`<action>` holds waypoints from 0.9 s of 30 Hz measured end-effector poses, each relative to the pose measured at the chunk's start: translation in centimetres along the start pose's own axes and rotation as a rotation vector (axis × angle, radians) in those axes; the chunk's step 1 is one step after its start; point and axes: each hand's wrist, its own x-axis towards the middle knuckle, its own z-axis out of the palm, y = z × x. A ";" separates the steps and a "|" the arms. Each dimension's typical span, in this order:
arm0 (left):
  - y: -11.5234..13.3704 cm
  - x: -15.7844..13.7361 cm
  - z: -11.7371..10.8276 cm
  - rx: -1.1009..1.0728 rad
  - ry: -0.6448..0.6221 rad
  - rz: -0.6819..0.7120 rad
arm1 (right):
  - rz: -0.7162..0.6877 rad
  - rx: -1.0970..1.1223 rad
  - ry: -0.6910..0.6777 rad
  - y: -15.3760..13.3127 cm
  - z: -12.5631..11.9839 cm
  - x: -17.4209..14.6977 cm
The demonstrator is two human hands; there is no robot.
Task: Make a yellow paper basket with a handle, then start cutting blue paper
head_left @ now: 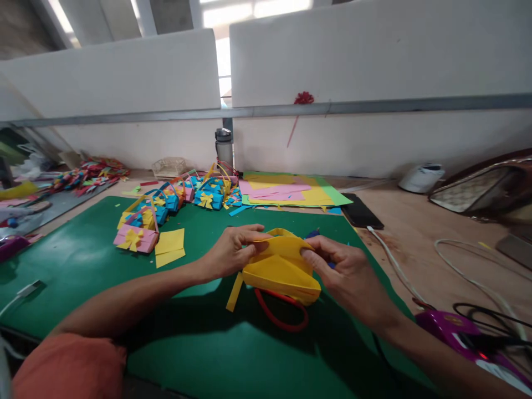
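Note:
Between my hands is a small yellow paper bag [278, 271], tilted above the green mat [178, 343]. My left hand [233, 249] pinches its upper left edge between thumb and fingers. At the upper right edge, my right hand [344, 271] grips the same bag, thumb in front. A yellow paper strip [235, 292] sticks out below the bag's left side. Under the bag, a red loop [286, 318] shows, partly covered. Something dark blue [313, 233] lies behind my right fingers, mostly hidden.
Small paper bags with bows [136, 238] stand at the left, near yellow paper pieces [169, 247]. Coloured sheets [291, 188], a bottle [224, 147] and a phone [362, 211] lie or stand farther back. A purple glue gun [451, 332] and cables are at the right.

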 end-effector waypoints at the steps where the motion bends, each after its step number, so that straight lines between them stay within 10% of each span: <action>1: 0.0 0.0 -0.1 -0.009 -0.031 -0.006 | 0.001 0.006 -0.002 0.0 0.0 0.0; 27: 0.8 -0.4 0.5 -0.422 -0.148 -0.228 | 0.079 0.273 0.002 1.2 -0.2 -0.8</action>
